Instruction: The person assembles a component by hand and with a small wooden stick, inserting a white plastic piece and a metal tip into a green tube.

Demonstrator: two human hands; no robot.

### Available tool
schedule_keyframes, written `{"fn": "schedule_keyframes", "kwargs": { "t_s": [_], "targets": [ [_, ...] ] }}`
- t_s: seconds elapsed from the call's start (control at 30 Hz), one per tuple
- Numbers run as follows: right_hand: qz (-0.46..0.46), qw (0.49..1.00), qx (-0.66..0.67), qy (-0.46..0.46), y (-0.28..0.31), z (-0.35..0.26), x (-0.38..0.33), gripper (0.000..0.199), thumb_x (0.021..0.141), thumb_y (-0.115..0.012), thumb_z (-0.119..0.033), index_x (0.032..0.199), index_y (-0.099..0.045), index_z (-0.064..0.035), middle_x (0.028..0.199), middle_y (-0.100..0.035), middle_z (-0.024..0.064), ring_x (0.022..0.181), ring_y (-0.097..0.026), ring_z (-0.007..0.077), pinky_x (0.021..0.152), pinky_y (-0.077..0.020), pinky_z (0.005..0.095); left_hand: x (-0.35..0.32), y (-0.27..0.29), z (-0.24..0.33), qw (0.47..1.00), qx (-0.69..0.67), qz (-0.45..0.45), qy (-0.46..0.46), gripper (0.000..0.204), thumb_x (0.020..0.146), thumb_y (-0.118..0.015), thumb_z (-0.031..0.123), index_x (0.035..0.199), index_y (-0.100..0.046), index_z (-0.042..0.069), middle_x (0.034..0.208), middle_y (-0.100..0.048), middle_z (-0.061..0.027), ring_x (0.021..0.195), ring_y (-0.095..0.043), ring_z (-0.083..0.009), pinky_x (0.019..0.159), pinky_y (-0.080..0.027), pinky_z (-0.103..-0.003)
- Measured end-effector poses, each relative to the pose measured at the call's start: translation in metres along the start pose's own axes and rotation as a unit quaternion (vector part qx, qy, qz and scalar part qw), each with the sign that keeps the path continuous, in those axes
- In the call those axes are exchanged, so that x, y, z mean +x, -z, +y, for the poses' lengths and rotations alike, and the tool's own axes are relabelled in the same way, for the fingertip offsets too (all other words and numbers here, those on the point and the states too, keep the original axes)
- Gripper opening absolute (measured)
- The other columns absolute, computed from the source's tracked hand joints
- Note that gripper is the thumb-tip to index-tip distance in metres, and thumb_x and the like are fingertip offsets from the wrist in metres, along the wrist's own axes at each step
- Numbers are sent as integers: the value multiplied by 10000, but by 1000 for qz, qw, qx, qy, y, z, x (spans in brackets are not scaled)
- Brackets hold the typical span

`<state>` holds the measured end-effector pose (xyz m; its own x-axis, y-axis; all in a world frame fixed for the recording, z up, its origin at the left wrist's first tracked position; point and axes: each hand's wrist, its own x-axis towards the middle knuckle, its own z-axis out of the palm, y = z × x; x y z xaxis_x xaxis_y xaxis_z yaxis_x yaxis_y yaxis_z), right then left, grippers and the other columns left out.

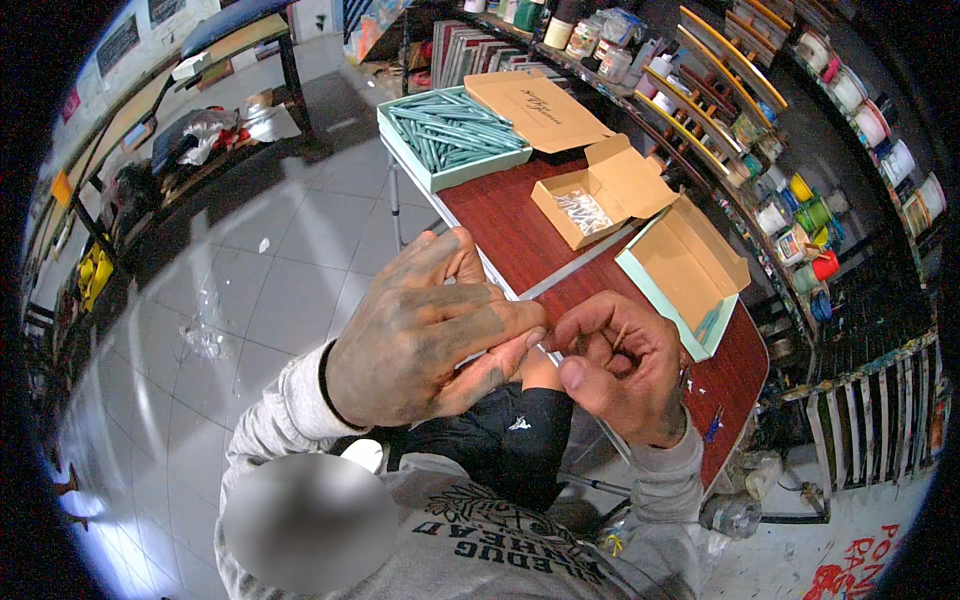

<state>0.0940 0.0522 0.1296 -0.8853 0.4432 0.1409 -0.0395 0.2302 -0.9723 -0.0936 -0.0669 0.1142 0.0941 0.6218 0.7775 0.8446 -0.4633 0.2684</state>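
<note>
My left hand [430, 335] is closed in front of my chest, its fingers pressed together; what they grip, if anything, is hidden. Close to its fingertips, my right hand [635, 370] is curled palm up, with a thin tan stick-like piece [619, 338] among its fingers. Both hands are over the near edge of the dark red table [510, 235]. Beyond my right hand lies an open mint-edged box [685, 265] with a few teal pens [712, 322] in its near end. A smaller cardboard box [562, 222] holds little clear and white parts [583, 212].
At the table's far end, a mint tray [470, 178] is heaped with teal pens [450, 128] beside a brown lid [540, 108]. Shelves with paint containers [800, 215] and squeegees [735, 60] line the right. A bench [235, 45] stands at the far left on grey tiles.
</note>
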Motion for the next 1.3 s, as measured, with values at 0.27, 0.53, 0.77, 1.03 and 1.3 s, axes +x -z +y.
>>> {"fn": "schedule_keyframes", "kwargs": {
  "t_s": [0.27,0.53,0.77,1.03,1.3],
  "targets": [
    [27,999,-26,11,-7,-1,3,104,851,-672,-53,930,-605,-39,607,-438,-101,510,-324,-19,456,-215,196,-2,0,3,999,46,11,-8,88,765,-707,112,850,-709,89,614,-503,-25,590,-427,-239,582,-314,-371],
    [94,988,124,27,-10,9,-1,158,883,-677,-100,950,-555,-25,710,-566,-9,509,-463,29,445,-384,192,-10,-11,4,906,-309,175,231,546,733,-799,241,1175,-590,-1,924,-673,-46,877,-605,-114,767,-442,-259],
    [145,972,171,73,-28,20,0,189,902,-673,-139,936,-537,-13,706,-575,20,501,-476,47,433,-389,200,-16,-53,32,700,-576,285,312,651,802,-736,108,1349,-399,1,1076,-618,-93,799,-575,-61,720,-474,-192],
    [134,978,132,91,-34,33,-4,171,923,-640,-148,927,-545,-6,692,-566,25,504,-473,55,438,-378,204,-24,-59,48,702,-570,249,347,285,897,-672,63,1147,-566,-24,860,-655,-95,678,-642,-131,600,-498,-232],
    [90,986,132,47,-26,24,-6,140,938,-606,-128,988,-578,0,624,-513,-35,500,-440,34,450,-348,208,-33,-60,39,800,-401,250,369,127,856,-729,88,935,-697,-6,793,-648,-21,603,-474,-38,541,-347,-193]
  ]
}}
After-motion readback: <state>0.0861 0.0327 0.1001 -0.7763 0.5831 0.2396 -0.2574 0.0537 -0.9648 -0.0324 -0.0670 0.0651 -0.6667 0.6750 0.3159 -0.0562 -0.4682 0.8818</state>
